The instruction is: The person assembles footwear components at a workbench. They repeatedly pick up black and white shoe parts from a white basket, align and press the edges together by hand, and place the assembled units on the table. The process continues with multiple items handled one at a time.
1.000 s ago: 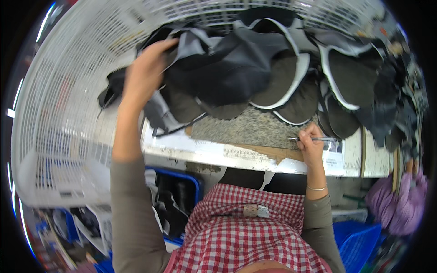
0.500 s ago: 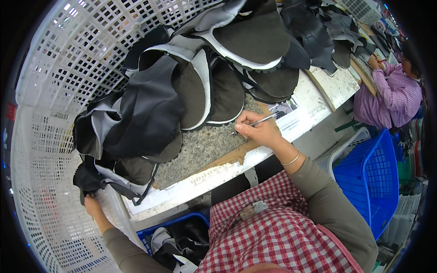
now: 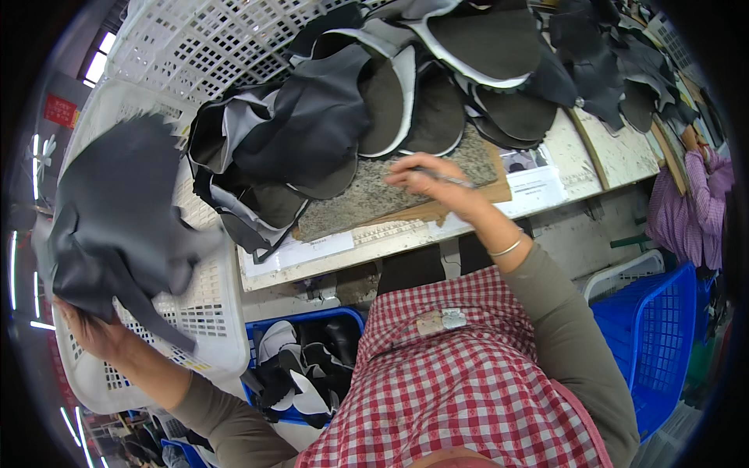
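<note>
The left hand [image 3: 97, 331] grasps a large, dark grey, leathery sheet piece with a jagged upper edge [image 3: 117, 210] by its lower end, the fingers closed on it at the far left. The piece stands up from the hand, in front of a white perforated plastic basket [image 3: 214, 312] — a narrow strip dangles from its lower right, and parts of its outline are blurred. The right hand [image 3: 433, 175] holds a slender silver pen-like tool [image 3: 452, 181] that lies across it, the rear end pointing right; the fingers (smeared by motion) are over a speckled grey stone slab [image 3: 343, 203], and whether they touch it I cannot tell.

Behind the slab, a long heap of black leathery pieces with brownish linings and white curved edges [image 3: 312, 117] spreads along a white worn table [image 3: 624, 156]. A white printed sheet of paper [image 3: 534, 187] lies just right of the slab. Under the table's front edge, a blue plastic bin [image 3: 353, 318] contains black and white pieces [image 3: 292, 370]; a taller blue perforated basket [image 3: 647, 335] is at the right. A co-worker in a purple checked garment [image 3: 686, 210] is at the far right — partly cut off by the dark rim.
</note>
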`<act>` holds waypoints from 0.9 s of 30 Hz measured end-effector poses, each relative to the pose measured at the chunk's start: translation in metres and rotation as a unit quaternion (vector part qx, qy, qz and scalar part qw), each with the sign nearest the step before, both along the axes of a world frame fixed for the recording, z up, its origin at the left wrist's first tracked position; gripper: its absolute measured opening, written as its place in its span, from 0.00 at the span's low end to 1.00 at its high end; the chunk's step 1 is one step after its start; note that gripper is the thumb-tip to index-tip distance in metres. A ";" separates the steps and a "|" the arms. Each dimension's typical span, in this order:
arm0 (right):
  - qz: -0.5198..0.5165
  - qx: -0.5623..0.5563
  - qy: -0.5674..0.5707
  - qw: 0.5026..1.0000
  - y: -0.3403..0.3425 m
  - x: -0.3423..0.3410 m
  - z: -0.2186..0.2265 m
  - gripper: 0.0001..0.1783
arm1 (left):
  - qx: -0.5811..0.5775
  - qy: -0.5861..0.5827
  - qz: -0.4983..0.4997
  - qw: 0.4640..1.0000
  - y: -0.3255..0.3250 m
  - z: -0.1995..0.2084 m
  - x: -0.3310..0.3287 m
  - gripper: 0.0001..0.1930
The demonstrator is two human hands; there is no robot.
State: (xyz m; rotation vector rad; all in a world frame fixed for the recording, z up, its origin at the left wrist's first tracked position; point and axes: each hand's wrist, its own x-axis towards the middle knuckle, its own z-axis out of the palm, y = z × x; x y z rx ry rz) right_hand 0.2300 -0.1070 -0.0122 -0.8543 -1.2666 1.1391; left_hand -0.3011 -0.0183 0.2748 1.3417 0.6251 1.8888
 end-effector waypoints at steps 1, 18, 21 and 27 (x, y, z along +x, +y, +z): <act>0.033 0.013 0.022 0.999 -0.004 -0.009 0.007 0.35 | -0.006 0.041 -0.086 0.995 -0.010 -0.004 0.027 0.23; -0.162 0.031 0.261 0.951 -0.149 0.041 0.103 0.30 | 0.312 0.418 -0.229 0.822 -0.041 -0.067 0.290 0.20; -0.321 0.389 -0.062 0.862 -0.115 0.053 0.127 0.16 | 0.348 0.464 -0.087 0.810 -0.015 -0.066 0.262 0.10; -0.392 0.471 -0.439 0.657 -0.018 0.029 0.083 0.09 | 0.238 0.655 0.164 0.698 0.006 -0.161 0.289 0.26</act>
